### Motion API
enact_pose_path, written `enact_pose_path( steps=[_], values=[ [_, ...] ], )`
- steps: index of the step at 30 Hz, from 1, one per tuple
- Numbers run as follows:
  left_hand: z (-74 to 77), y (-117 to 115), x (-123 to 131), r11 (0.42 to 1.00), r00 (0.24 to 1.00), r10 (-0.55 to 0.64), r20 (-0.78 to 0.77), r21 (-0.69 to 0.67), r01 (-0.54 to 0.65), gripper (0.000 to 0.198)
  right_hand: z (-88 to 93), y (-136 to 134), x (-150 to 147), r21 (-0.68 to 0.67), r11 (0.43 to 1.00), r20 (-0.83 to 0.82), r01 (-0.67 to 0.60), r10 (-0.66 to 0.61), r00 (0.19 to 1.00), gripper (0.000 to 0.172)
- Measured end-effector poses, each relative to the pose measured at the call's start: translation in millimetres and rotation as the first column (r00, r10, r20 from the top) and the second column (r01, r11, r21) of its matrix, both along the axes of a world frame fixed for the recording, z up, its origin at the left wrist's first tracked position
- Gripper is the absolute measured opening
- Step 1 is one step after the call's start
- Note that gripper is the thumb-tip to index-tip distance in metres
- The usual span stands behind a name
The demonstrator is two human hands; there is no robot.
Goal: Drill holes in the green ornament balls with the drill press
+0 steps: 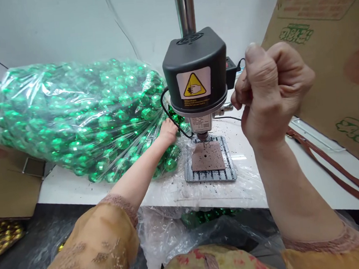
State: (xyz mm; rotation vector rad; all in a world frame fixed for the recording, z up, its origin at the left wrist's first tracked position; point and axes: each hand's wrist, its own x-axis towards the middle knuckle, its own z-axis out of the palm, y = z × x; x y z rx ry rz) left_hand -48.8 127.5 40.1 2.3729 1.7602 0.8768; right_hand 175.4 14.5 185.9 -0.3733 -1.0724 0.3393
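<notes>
A small bench drill press (196, 78) with a black motor cover and a yellow warning label stands on the white table (64, 187). Under its bit lies a brown block (207, 156) on the grey slotted base plate (189, 174). My right hand (268, 91) is raised beside the drill head, its fingers curled round the feed lever (225, 107). My left hand (168, 131) reaches into the mouth of a clear plastic bag of shiny green faceted beads (77, 118); its fingers are hidden among the beads and plastic.
Printed cardboard (327, 63) leans at the right, more cardboard (4, 183) sits at the left. A brown strap (337, 175) lies across the table's right side. Gold beads (1, 236) show at lower left. Green beads (205, 216) lie in plastic below the table edge. Dark drilling dust speckles the tabletop.
</notes>
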Motion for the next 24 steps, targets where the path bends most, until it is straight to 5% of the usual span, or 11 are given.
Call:
enact_pose_path(
  steps=[4, 7, 9, 12, 14, 16, 19, 24],
  values=[
    [7.8, -18.8, -18.7, 0.998, 0.979, 0.021, -0.205, -0.056, -0.033, 0.027, -0.4, -1.6, -0.8, -0.031, 0.999, 0.021, 0.020, -0.019, 1.000, 0.046],
    [22.9, -40.0, -29.6, 0.993, 0.958, 0.114, -0.264, 0.034, -0.109, 0.037, -1.9, -3.2, -0.5, -0.034, 0.999, 0.038, 0.038, -0.036, 0.999, 0.047],
    [31.2, -59.0, -32.7, 0.978, 0.978, 0.178, -0.114, 0.130, -0.163, 0.042, -3.1, -4.0, -0.4, -0.023, 0.999, 0.041, 0.047, -0.046, 0.998, 0.046],
    [32.1, -93.8, -26.7, 0.976, 0.941, 0.131, 0.312, 0.125, -0.177, 0.048, -4.2, -4.3, -0.6, -0.018, 0.998, 0.045, 0.052, -0.051, 0.998, 0.046],
    [23.5, -117.6, -14.6, 0.998, 0.774, 0.051, 0.631, -0.014, -0.054, 0.047, -4.4, -4.0, -0.7, -0.025, 0.998, 0.040, 0.055, -0.054, 0.998, 0.046],
    [9.8, -137.9, 2.2, 0.980, 0.524, 0.065, 0.849, -0.154, 0.129, 0.049, -4.6, -3.4, -0.4, -0.025, 0.998, 0.029, 0.055, -0.055, 0.998, 0.045],
    [-11.7, -155.3, 27.5, 0.922, 0.316, 0.196, 0.929, -0.284, 0.264, 0.056, -5.4, -2.1, 0.5, -0.004, 0.999, 0.009, 0.046, -0.046, 0.999, 0.045],
    [-32.0, -150.7, 47.2, 0.943, 0.413, 0.151, 0.898, -0.257, 0.214, 0.057, -6.4, -1.8, 1.3, -0.036, 0.995, 0.068, 0.092, -0.089, 0.994, 0.048]
  ],
)
